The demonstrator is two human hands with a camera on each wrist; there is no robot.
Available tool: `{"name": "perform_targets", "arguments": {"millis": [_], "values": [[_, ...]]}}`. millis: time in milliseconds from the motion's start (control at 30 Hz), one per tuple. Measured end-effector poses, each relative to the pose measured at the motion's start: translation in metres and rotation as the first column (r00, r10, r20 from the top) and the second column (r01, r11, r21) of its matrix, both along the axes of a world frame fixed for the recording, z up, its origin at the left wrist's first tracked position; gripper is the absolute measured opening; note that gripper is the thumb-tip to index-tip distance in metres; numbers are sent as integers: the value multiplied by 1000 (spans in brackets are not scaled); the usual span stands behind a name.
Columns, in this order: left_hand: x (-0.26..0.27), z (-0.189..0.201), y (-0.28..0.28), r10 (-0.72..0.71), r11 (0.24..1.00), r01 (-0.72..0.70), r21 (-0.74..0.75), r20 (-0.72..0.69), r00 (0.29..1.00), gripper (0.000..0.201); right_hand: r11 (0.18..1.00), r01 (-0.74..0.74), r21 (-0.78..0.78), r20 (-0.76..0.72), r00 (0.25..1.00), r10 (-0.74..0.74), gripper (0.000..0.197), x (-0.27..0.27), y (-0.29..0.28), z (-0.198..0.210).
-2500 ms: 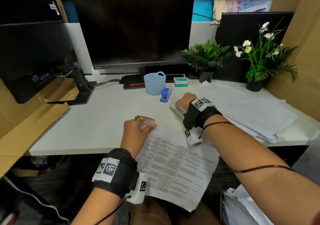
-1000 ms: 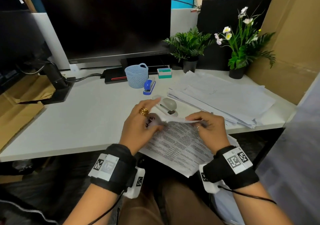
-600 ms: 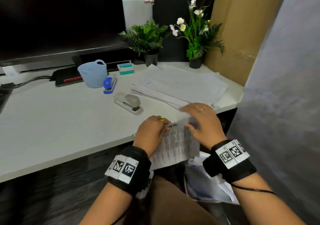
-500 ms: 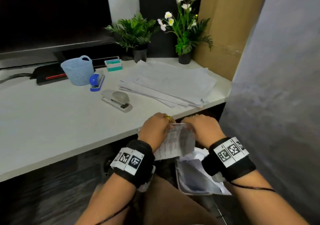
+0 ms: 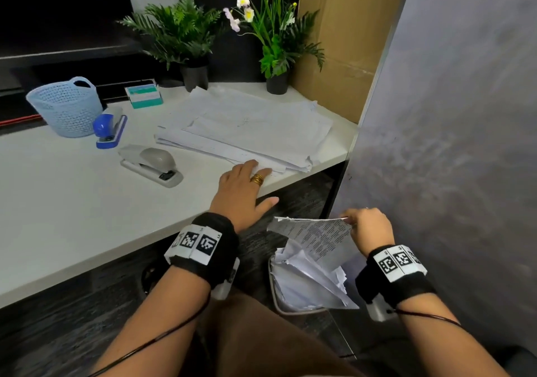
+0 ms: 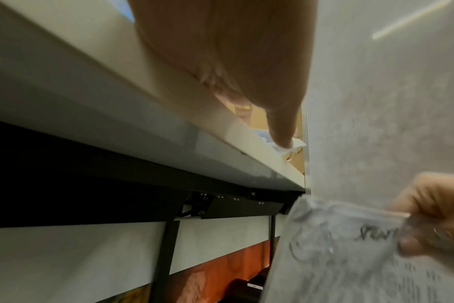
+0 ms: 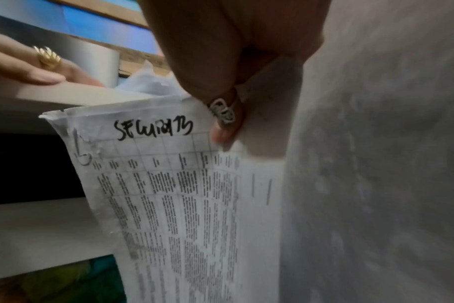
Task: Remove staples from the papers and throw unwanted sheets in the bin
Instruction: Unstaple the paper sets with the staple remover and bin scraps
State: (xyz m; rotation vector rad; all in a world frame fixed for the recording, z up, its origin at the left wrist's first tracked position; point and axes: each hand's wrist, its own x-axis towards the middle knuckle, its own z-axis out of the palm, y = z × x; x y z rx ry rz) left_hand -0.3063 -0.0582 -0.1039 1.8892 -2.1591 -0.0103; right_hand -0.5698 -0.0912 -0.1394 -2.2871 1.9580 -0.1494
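My right hand [image 5: 366, 225] pinches the top corner of a printed sheet [image 5: 319, 238] that hangs over the bin [image 5: 302, 286], which is full of crumpled white paper, on the floor beside the desk. In the right wrist view the printed sheet [image 7: 184, 196] shows handwriting at its top, and my thumb and fingers [image 7: 223, 114] nip its upper right corner. My left hand [image 5: 247, 186] lies flat and open on the desk edge, fingertips touching the near corner of the paper stack [image 5: 247, 126]. The left wrist view shows that hand [image 6: 246, 67] on the desk edge [image 6: 169, 114].
A grey stapler [image 5: 151, 164] and a blue stapler [image 5: 109, 128] lie on the white desk [image 5: 72, 202], with a light-blue basket [image 5: 65, 106] behind them. Two potted plants [image 5: 180, 36] stand at the back. A grey partition [image 5: 453, 144] rises close on the right.
My left hand has let go of the sheet and moved up onto the desk by the stack. My right hand has carried the sheet down and right over the bin.
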Motion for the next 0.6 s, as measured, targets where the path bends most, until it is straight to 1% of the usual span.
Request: {"name": "perform_targets", "arguments": {"millis": [100,233,300,333,400,433,467,500,533,567,600], "values": [[3,1,1,-7,1000,6,24,19,1000,68,996,4,86,-32,999,-1,45,-1,-5,-21],[4,2,2,-12,998,9,58,55,998,75,980,-9,198,-4,1000,10,40,4,-2,-61],[4,2,1,-9,998,5,63,63,998,78,956,8,294,-55,998,8,34,9,0,-81],[4,2,1,-8,998,4,63,67,998,79,946,7,323,-89,996,23,32,11,1,-90],[4,2,1,-11,998,6,59,78,997,81,922,-55,384,-73,993,90,36,15,6,-106],[3,2,1,-11,998,6,56,83,997,82,916,-108,386,-17,992,125,41,16,10,-111],[3,2,0,-10,999,5,54,86,996,82,924,-196,328,39,980,194,45,17,9,-122],[3,2,0,-8,999,3,52,93,996,83,940,-273,206,58,962,266,48,19,7,-128],[2,1,0,-5,999,-1,51,104,995,84,932,-303,199,36,953,302,57,16,-2,-144],[2,1,-1,-2,999,-4,50,119,993,85,901,-321,291,-5,941,337,79,1,-22,-192],[2,0,-1,2,999,-8,49,132,991,86,842,-331,426,-52,920,389,107,-7,-31,-217]]}}
